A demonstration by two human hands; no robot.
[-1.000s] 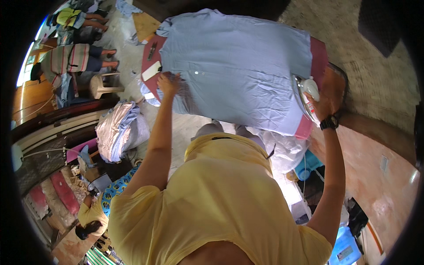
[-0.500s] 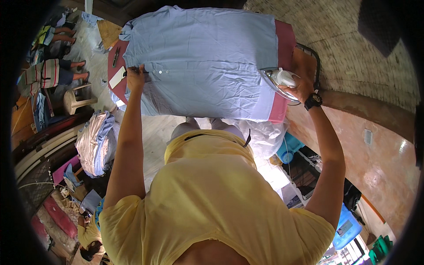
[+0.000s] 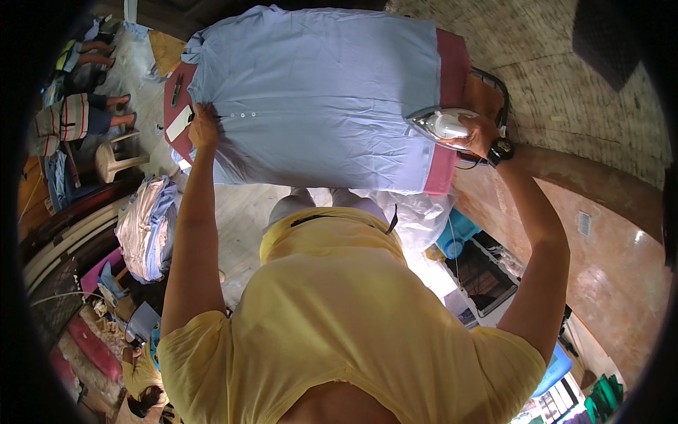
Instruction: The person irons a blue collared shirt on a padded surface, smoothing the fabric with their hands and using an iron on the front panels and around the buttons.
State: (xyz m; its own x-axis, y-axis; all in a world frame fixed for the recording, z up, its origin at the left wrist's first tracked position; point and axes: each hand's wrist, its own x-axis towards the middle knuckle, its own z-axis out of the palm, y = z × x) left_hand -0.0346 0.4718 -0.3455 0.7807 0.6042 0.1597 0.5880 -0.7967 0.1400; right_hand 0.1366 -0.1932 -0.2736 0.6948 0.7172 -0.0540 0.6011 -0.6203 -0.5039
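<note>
Grips iron [image 3: 445, 126] by handle in right hand [image 3: 480, 134]; rests left hand [image 3: 203, 131] on edge of shirt [image 3: 318, 92], cannot tell if pinching. Expect shirt limp, light, best taken by edges; iron weightier.

Looking from head height through the left one of two fisheye cameras, facing steeply down and forward, upright and not mirrored, quite near to the yellow top [image 3: 346, 290], farther from the spread blue shirt [image 3: 325, 67], bending straight edges outward.
</note>
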